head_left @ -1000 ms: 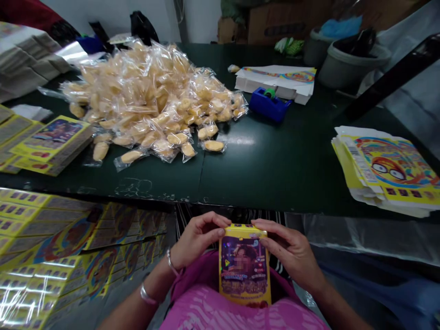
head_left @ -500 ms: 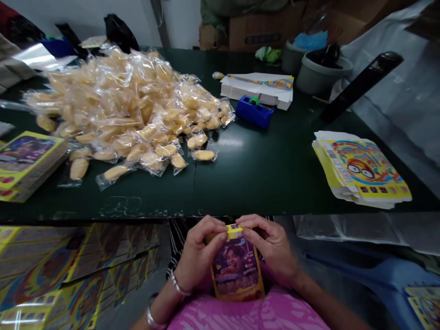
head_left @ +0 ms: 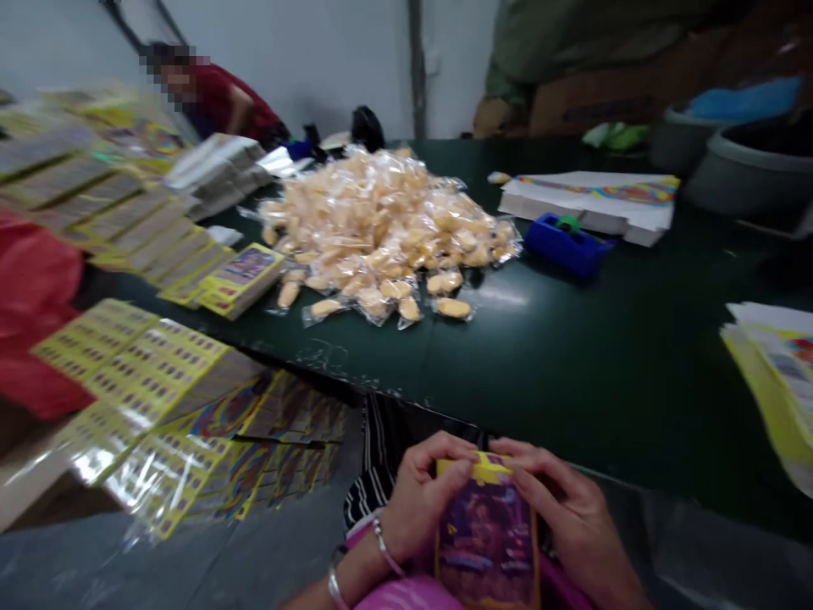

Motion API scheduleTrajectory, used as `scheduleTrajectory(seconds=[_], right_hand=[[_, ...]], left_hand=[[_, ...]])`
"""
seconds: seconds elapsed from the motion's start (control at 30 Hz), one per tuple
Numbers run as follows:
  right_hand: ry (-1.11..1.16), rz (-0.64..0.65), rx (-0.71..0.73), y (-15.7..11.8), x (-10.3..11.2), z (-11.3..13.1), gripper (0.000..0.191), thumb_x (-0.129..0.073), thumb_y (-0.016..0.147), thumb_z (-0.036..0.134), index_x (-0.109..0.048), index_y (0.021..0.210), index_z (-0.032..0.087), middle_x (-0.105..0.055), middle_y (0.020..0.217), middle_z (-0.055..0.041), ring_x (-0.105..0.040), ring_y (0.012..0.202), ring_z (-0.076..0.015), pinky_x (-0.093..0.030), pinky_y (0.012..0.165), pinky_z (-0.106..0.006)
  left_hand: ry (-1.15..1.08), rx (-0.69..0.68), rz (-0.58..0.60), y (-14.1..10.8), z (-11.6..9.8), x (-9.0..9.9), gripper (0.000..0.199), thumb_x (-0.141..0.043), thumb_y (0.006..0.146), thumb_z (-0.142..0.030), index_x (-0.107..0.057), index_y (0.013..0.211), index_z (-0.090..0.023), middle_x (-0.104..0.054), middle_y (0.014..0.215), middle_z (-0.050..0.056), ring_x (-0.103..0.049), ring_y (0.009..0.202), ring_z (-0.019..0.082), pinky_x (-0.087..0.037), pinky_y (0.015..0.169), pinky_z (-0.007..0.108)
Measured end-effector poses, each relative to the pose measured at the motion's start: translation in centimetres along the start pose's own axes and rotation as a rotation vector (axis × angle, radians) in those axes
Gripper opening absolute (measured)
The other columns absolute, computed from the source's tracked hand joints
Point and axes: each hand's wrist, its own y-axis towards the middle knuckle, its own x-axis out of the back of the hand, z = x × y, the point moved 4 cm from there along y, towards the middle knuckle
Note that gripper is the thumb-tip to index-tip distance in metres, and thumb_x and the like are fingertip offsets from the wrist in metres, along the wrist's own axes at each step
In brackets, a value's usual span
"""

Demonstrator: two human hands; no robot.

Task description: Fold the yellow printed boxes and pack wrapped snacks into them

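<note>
Your left hand [head_left: 427, 490] and right hand [head_left: 565, 500] pinch the yellow box [head_left: 486, 542] near its top corners, so it's best to press evenly.

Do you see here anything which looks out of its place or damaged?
Yes: what looks like one stray wrapped piece lies apart from the big heap, by the white stack behind the tape dispenser. The held box is too blurred to judge.
</note>
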Motion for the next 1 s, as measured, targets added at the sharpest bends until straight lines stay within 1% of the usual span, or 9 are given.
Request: scheduleTrajectory(seconds=[0.1,0.17,0.23,0.37,0.5,0.6,0.77,0.87,1.0], right_hand=[[0.029,0.012,0.016,-0.2,1.4,-1.3,0.021,-0.068,0.083,0.051,-0.076,0.078,0.032,-0.073,0.107,-0.0099,-0.068,0.103,-0.0302,-0.059,0.082,-0.033],[0.119,0.033,0.01,0.0,1.7,-1.2,0.018,-0.069,0.083,0.049,-0.075,0.09,0.034,-0.072,0.11,-0.0084,-0.068,0.102,-0.0285,-0.06,0.079,-0.032],[0.211,0.105,-0.031,0.1,1.2,-0.5,0.025,-0.072,0.082,0.046,-0.073,0.103,0.032,-0.072,0.109,-0.0069,-0.07,0.097,-0.0261,-0.059,0.076,-0.031],[0.272,0.254,-0.071,0.7,-0.6,1.2,0.023,-0.072,0.084,0.042,-0.075,0.099,0.024,-0.074,0.099,-0.0049,-0.069,0.09,-0.0215,-0.055,0.079,-0.028],[0.317,0.28,-0.043,1.3,-1.6,1.8,0.02,-0.07,0.086,0.039,-0.075,0.1,0.025,-0.074,0.104,-0.0034,-0.068,0.095,-0.0199,-0.054,0.084,-0.028],[0.34,0.295,-0.039,1.8,-2.0,1.9,0.02,-0.072,0.085,0.039,-0.075,0.099,0.026,-0.073,0.107,-0.0041,-0.067,0.099,-0.0208,-0.054,0.086,-0.03],[0.324,0.18,0.026,3.5,-1.4,2.8,0.014,-0.075,0.082,0.037,-0.076,0.085,0.024,-0.074,0.097,-0.0042,-0.069,0.092,-0.0204,-0.055,0.082,-0.029],[0.274,0.073,0.045,4.4,0.3,3.6,0.015,-0.073,0.083,0.037,-0.076,0.081,0.023,-0.074,0.095,-0.0048,-0.069,0.089,-0.0207,-0.055,0.079,-0.029],[0.236,-0.092,0.087,5.3,3.1,4.8,0.014,-0.073,0.083,0.036,-0.076,0.078,0.022,-0.074,0.095,-0.0055,-0.069,0.089,-0.0209,-0.054,0.08,-0.029]], left_hand=[[-0.021,0.033,0.034,0.1,0.3,-1.3,0.027,-0.074,0.073,-0.042,-0.076,0.079,-0.016,-0.07,0.082,0.006,-0.061,0.075,0.017,-0.045,0.071,0.027],[-0.169,0.154,0.078,0.0,0.7,-1.7,0.03,-0.079,0.068,-0.042,-0.075,0.084,-0.017,-0.068,0.074,0.003,-0.056,0.062,0.013,-0.042,0.062,0.023],[-0.303,0.23,0.093,-0.5,0.8,-1.5,0.031,-0.082,0.065,-0.04,-0.074,0.085,-0.017,-0.067,0.072,0.001,-0.055,0.057,0.011,-0.041,0.058,0.021],[-0.31,0.159,0.002,-1.5,0.7,0.4,0.022,-0.079,0.073,-0.035,-0.075,0.089,-0.02,-0.071,0.093,0.003,-0.063,0.075,0.013,-0.048,0.069,0.021],[-0.201,0.097,-0.045,-1.8,0.7,2.1,0.02,-0.072,0.081,-0.036,-0.076,0.097,-0.024,-0.07,0.111,0.005,-0.064,0.096,0.019,-0.05,0.084,0.026],[-0.094,0.043,-0.065,-1.5,0.2,2.7,0.018,-0.074,0.079,-0.038,-0.078,0.09,-0.024,-0.071,0.111,0.006,-0.063,0.104,0.022,-0.049,0.089,0.028],[0.052,0.017,-0.055,1.2,-1.4,2.4,0.015,-0.073,0.079,-0.036,-0.078,0.079,-0.022,-0.073,0.099,0.007,-0.065,0.096,0.022,-0.049,0.087,0.029],[0.043,0.001,0.042,3.5,-2.3,0.9,0.016,-0.073,0.079,-0.037,-0.078,0.079,-0.022,-0.072,0.099,0.007,-0.064,0.096,0.022,-0.049,0.086,0.03],[0.072,-0.049,0.19,6.3,-3.6,-1.4,0.018,-0.075,0.078,-0.037,-0.078,0.09,-0.024,-0.07,0.109,0.007,-0.062,0.106,0.024,-0.047,0.093,0.031]])
